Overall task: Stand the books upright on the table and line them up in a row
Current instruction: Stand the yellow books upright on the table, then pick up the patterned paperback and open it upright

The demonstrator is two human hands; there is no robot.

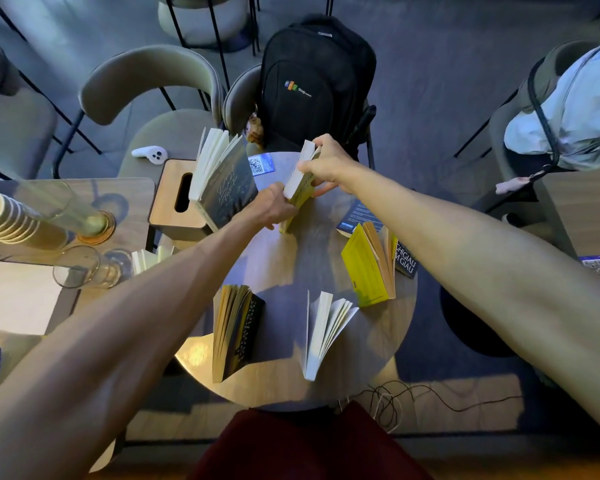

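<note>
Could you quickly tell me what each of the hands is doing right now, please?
Left hand: closed on the lower part of the yellow book.
Right hand: closed on the top of the same book, holding it upright.

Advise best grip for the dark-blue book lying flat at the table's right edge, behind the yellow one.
Take the dark-blue book by its far, exposed long edge, coming from above and the table's far right side. It lies flat, so pinch that edge and tip it up. The standing yellow book and another dark book block its near end. Both hands currently hold the yellow-covered book.
</note>
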